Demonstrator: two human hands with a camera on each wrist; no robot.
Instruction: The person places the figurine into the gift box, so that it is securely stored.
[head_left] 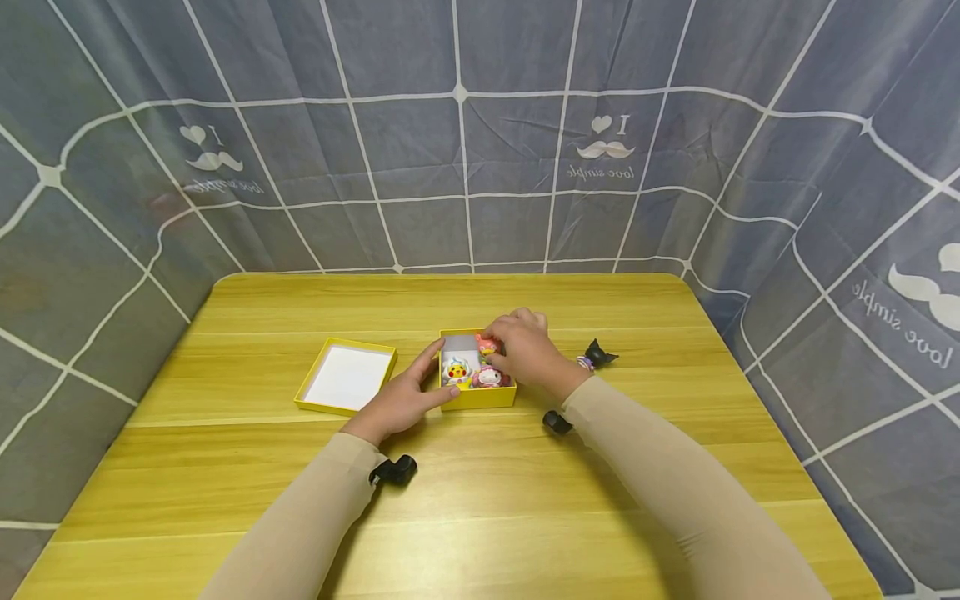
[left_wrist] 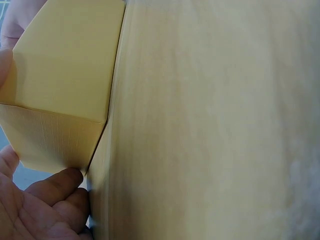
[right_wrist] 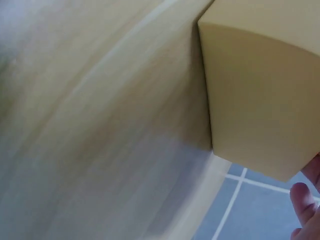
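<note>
A small yellow box [head_left: 477, 399], lidless, stands on the table with several toy figurines inside. My left hand [head_left: 397, 402] holds its left side, thumb across the front corner and fingers along the side wall. In the left wrist view, those fingers [left_wrist: 55, 192] bend against the box's end. My right hand [head_left: 528, 350] reaches over the right rim and pinches a coral-pink figurine [head_left: 487, 344] at the back right between thumb and forefinger. In front of it sit a pink-and-white figurine [head_left: 489, 377] and a yellow-faced figurine with a pale hood [head_left: 457, 370]. Box's left rear shows pale grey lining.
Left of the box lies its yellow lid [head_left: 347, 377], white inside facing up. A black-eared figurine [head_left: 597, 355] lies to the right, partly behind the right forearm. The wooden table [head_left: 480, 517] ends at a grey checked curtain [head_left: 510, 150] on the far side.
</note>
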